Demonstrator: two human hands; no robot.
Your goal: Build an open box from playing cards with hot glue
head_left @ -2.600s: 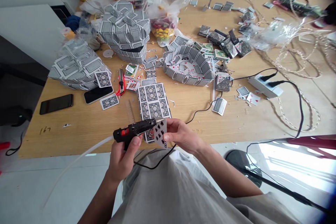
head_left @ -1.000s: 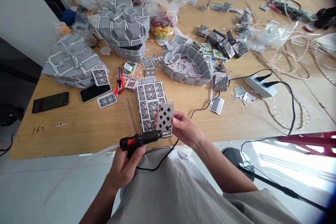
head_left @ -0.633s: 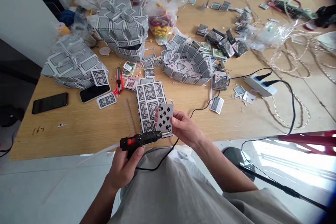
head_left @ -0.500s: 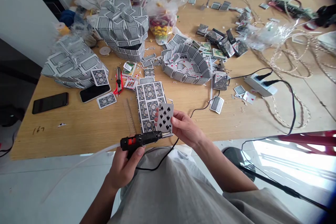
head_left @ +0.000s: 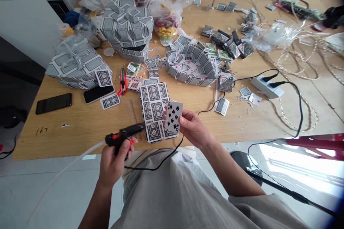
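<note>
My left hand (head_left: 114,161) is wrapped round a black glue gun (head_left: 125,134) with a red switch; a long pale glue stick (head_left: 77,159) trails from its back end. The nozzle points right, over the lower part of a panel of patterned card backs (head_left: 152,105) at the table's front edge. Between thumb and fingers, my right hand (head_left: 192,125) grips a playing card (head_left: 173,117), the eight of spades, face up towards me. The card is held above the panel's right side and hides part of it. A clear ruler (head_left: 133,114) lies left of the panel.
Behind the panel stands an open card-walled box (head_left: 190,78). Two larger card-covered boxes (head_left: 127,25) are at the back left. Two phones (head_left: 53,103) and a red-handled cutter (head_left: 123,80) lie left. A power strip (head_left: 266,87) with black cables sits right.
My left hand has drawn the glue gun away from the card, to the left and slightly up. My right hand has shifted a little right, with the card now tilted.
</note>
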